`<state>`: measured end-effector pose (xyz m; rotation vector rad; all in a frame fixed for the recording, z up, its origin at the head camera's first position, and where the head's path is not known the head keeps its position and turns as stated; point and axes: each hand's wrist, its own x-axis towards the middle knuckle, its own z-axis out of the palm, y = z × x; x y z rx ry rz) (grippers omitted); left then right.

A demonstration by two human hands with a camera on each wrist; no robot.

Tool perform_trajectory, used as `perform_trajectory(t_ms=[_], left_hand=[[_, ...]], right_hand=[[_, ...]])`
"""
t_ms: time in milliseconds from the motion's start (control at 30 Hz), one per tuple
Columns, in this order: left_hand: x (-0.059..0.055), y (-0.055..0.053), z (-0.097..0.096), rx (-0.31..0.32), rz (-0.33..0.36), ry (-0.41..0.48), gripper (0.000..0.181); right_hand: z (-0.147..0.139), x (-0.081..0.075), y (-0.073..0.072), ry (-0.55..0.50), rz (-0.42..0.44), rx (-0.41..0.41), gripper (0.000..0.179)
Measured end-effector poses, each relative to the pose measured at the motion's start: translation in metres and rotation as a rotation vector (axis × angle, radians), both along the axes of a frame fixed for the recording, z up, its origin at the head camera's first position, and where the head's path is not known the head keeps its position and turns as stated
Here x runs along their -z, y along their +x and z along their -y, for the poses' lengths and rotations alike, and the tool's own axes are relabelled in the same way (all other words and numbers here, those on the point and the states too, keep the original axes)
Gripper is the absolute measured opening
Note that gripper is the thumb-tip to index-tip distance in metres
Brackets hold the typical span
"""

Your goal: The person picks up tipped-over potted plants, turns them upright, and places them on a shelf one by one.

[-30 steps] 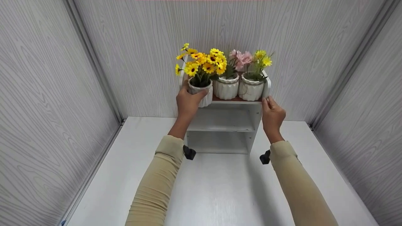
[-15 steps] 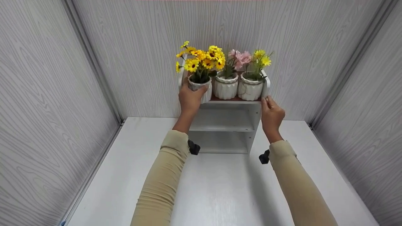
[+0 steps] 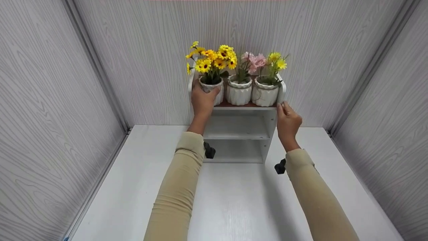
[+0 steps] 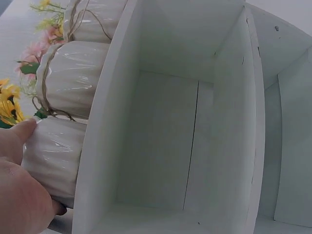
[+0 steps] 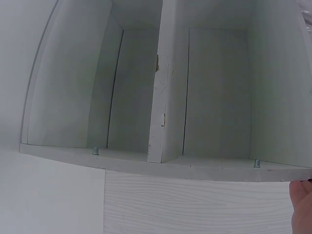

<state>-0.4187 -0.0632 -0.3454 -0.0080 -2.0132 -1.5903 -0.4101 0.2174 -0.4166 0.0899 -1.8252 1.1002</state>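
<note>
My left hand grips a white ceramic flowerpot holding yellow sunflower-like flowers. The pot stands upright at the left end of the top of a small white shelf unit, its base partly hidden by the hand. In the left wrist view, the thumb and fingers curl round this pot, whose bottom is right at the top board. Beside it stand a matching pot with pink flowers and one with yellow flowers. My right hand pinches the unit's upper right front edge.
The shelf unit has two compartments below its brown top, with side panels rising at both ends. It stands on a white table against a wood-grain back wall. Metal pegs stick out inside its side panel.
The left hand has moved the sunflower pot back and slightly up in view, into line with the other two pots. The right hand stays at the shelf unit's edge.
</note>
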Motion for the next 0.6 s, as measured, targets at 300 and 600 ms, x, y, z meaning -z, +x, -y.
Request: perform_trajectory(t_ms=[300,600], left_hand=[[0.002,-0.009,0.003,-0.018,0.011,-0.020,0.087],[0.005,-0.010,0.007,-0.011,0.041,-0.025,0.092]], right_hand=[[0.005,0.001,0.004,-0.022,0.054,-0.005,0.021],[0.008,0.003,0.000,-0.001,0.065,-0.004,0.025]])
